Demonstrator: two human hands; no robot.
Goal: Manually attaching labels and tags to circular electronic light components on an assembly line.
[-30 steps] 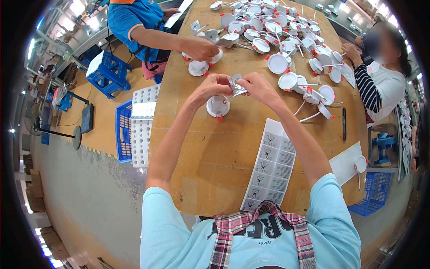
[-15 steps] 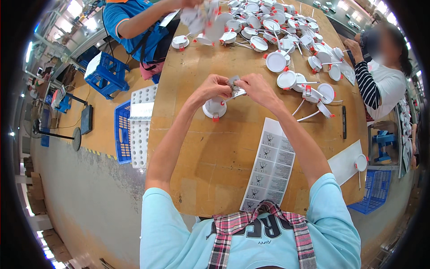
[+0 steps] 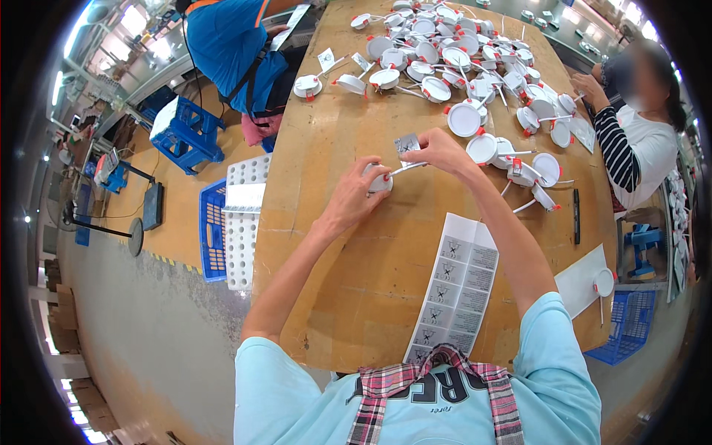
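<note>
My left hand (image 3: 351, 196) is closed around a small round white downlight (image 3: 380, 182) that rests on the table; the fingers cover part of it. A short white cable (image 3: 406, 169) runs from the lamp toward my right hand (image 3: 439, 153), whose fingers are pinched on the cable's end. A small grey printed label (image 3: 407, 144) stands out beside those fingertips; how it joins the cable is hidden. Between my forearms lies a sheet of printed labels (image 3: 454, 285), its near end by my chest.
Many white downlights (image 3: 424, 50) with red clips crowd the far table. A black marker (image 3: 576, 215) and a white sheet (image 3: 578, 285) with one lamp on it lie at the right. A blue crate (image 3: 213, 233) stands left. Co-workers sit far left and right.
My left hand has moved off the label and onto the lamp. My right hand has drawn the cable aside with the label. The far-left co-worker has let go of several lamps.
</note>
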